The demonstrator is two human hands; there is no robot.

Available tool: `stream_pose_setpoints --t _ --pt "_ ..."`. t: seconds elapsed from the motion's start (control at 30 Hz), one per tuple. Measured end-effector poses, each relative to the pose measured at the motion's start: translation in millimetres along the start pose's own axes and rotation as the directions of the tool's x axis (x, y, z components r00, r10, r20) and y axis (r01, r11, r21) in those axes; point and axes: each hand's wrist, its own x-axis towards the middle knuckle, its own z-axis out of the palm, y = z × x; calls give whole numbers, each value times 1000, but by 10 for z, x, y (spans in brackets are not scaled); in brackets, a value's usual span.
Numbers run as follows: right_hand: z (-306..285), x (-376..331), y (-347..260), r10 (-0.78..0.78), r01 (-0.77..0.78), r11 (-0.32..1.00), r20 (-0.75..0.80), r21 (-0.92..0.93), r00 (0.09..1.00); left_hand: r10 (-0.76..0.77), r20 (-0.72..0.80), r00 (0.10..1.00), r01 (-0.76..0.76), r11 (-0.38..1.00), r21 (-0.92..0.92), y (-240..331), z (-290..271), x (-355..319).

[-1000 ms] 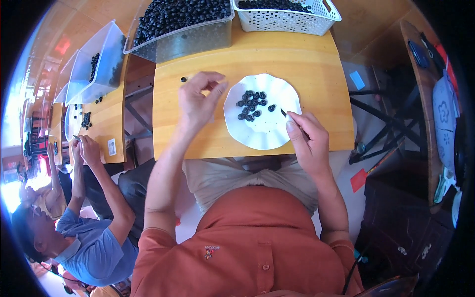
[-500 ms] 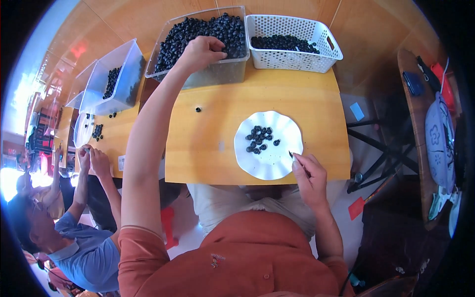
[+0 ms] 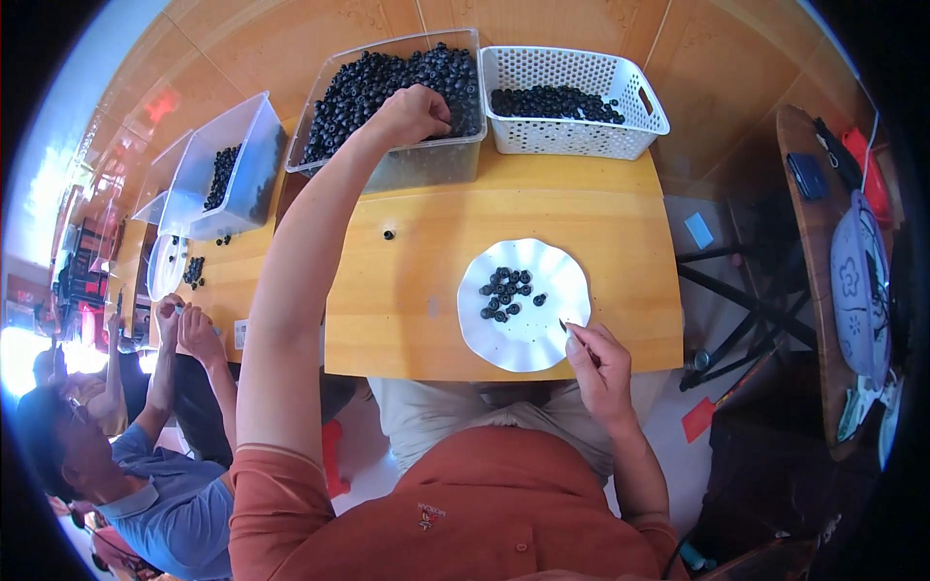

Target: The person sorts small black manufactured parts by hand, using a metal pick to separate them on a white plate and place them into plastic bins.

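Observation:
My left hand (image 3: 412, 108) reaches far forward into a clear plastic bin (image 3: 426, 160) heaped with small dark round beads, its fingers curled down among them. My right hand (image 3: 598, 363) rests at the near edge of a white scalloped paper plate (image 3: 528, 339) and pinches a thin dark tool whose tip points onto the plate. A small cluster of dark beads (image 3: 506, 292) lies on the plate. One loose bead (image 3: 388, 234) sits on the wooden table (image 3: 407, 310) between bin and plate.
A white perforated basket (image 3: 572, 136) with more dark beads stands right of the bin. On the left, another person in a blue shirt (image 3: 165, 504) works at a second table with clear bins (image 3: 218, 184). A round side table (image 3: 843, 281) holds clutter on the right.
My left hand left the plate's side and stretched forward into the clear bin of beads. My right hand stayed at the plate's near edge.

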Motion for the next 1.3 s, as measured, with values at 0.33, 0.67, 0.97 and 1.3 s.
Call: stream_pose_setpoints --t 0.33,0.67,0.97,1.3 --pt "52 0 57 -15 15 1000 5 23 1000 49 -8 999 -49 997 -64 48 14 34" --pt "22 -56 52 -6 6 1000 -3 15 1000 48 -98 994 -65 982 -179 111 -5 -42" --pt "35 -56 116 9 -9 998 1 67 1000 -32 -213 977 -163 536 -828 381 -130 -661" --pt "60 -13 117 -8 8 995 -4 99 1000 -160 -176 971 -209 -215 -954 731 558 -1812"
